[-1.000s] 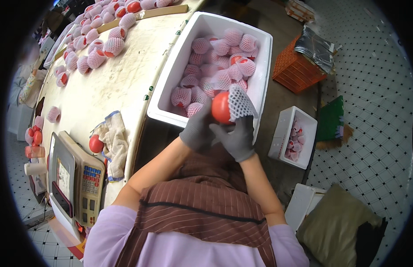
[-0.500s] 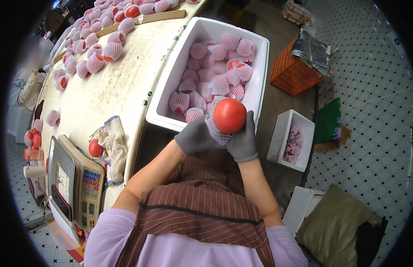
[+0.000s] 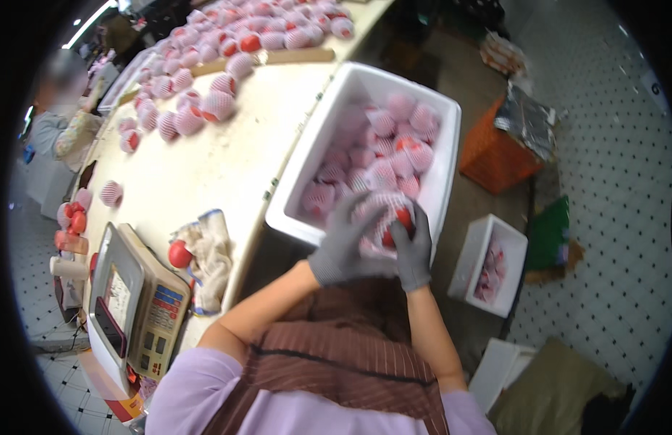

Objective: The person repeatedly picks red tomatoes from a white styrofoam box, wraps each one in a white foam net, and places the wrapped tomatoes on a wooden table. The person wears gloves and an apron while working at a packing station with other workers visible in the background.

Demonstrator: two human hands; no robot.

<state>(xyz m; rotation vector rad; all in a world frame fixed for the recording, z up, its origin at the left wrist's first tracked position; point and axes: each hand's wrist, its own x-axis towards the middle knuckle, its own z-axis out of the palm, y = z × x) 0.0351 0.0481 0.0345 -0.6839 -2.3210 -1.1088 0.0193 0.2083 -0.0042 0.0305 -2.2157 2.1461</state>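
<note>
Both gloved hands hold one red tomato (image 3: 401,220), partly covered by a pale pink foam net sleeve (image 3: 372,209). My left hand (image 3: 345,243), in a grey glove, wraps the sleeve's left side with bent fingers. On the other side, my right hand (image 3: 414,252), gloved in grey too, presses its thumb near the bare red skin. The pair is over the near end of a white foam box (image 3: 296,223). Inside that box lie several netted tomatoes (image 3: 382,174), some with red showing.
On the left table (image 3: 227,163) are many netted tomatoes (image 3: 187,119), a wooden strip (image 3: 300,56), a scale (image 3: 158,308), a cloth (image 3: 213,257) and a bare tomato (image 3: 179,254). Rightward stand an orange crate (image 3: 495,156) and a smaller white box (image 3: 463,272). Another person (image 3: 57,130) is far left.
The foam sleeve now covers much of the tomato, which was bare on top before. My left hand has come up around it. The whole view has shifted, so surroundings appear lower and further right.
</note>
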